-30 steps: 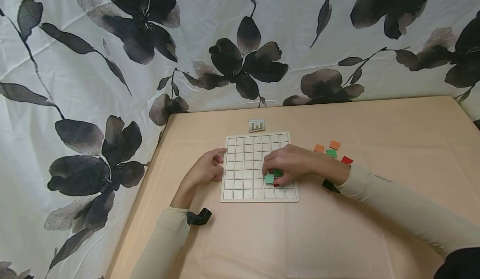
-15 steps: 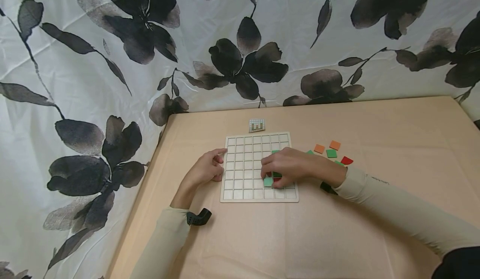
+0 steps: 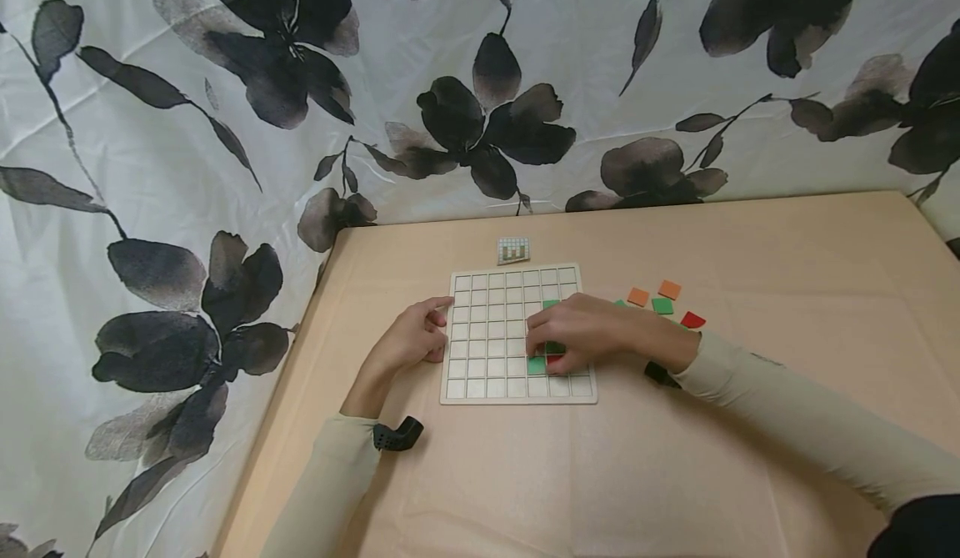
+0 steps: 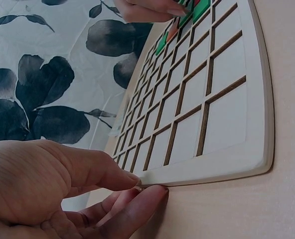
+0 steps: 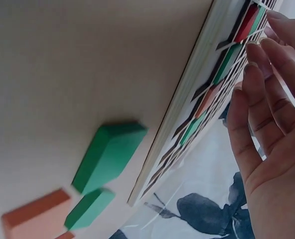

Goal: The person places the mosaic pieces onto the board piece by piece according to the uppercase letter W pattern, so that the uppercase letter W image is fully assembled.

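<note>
Head view shows a white grid board (image 3: 480, 358) lying on the desk (image 3: 675, 483), and several of its cells contain tiles. On its right side, a light green tile (image 3: 536, 366) sits in one cell, and just right of it a red tile (image 3: 555, 359) is in the next. Farther along this column of the red one come a dark green tile (image 3: 555, 349), an orange tile (image 5: 207, 101), which the head view hides, and a far green tile (image 3: 551, 303). Above them is the right hand (image 3: 573, 329), its fingers loosely bent, thumb standing apart, and they seem to hold nothing; whether they touch a tile, I cannot tell. Left hand (image 3: 408, 337) rests at the left edge of the board, fingers relaxed, tips against the rim without gripping. Loose tiles (image 3: 663, 306) in orange, green and red lie on the desk to the right, outside the board. Compared with one second ago, the light green tile lies lower, inside its cell, more of the red tile is visible, and the far green tile is no longer covered. Left hand stays in the same place.
</note>
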Demonstrator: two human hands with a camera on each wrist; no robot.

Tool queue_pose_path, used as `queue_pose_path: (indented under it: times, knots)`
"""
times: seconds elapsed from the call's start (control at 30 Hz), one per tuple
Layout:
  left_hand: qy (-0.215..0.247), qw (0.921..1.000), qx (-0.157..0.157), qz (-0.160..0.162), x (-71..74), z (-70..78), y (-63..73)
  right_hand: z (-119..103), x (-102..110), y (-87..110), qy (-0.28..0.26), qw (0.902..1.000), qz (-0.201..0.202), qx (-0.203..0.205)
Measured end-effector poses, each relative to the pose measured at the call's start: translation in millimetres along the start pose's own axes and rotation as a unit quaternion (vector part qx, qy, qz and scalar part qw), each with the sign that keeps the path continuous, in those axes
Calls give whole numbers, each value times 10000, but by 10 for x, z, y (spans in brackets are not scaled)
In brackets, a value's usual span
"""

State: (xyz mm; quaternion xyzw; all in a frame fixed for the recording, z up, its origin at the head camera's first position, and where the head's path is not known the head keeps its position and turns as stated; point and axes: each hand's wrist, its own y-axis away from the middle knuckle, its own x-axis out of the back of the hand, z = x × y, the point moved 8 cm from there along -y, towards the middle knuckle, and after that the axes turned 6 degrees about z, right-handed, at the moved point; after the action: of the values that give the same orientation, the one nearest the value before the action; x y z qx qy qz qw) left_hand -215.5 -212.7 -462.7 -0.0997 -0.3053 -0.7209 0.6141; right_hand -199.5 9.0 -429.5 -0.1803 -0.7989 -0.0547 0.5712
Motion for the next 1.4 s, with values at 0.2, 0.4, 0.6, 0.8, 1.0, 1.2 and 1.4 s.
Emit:
queue_pose_path:
  times: [0.2,0.4,0.6,0.8,1.0,1.2,1.4]
  knots:
    - [36,10000,10,14,10,-1,2,73,55,122,-146,9998,35,-109]
    - [-9,10000,-4,23,15,-7,-1,174,131,272,-276,9989,148,-353]
    - [22,10000,-7,-16,9,-21,0,280,141,394,-410,9967,21,-702]
    - [33,10000,-17,-39,2,-27,3,401,169,526,-467,9936,34,-1023]
    - [26,10000,-42,-29,2,-20,4,490,227,643,-380,9930,185,-1104]
    - [19,10000,-38,-31,0,-30,-6,559,284,759,-330,9923,315,-1148]
    - [12,10000,-58,-27,-3,-39,-23,648,335,858,-363,9898,384,-1322]
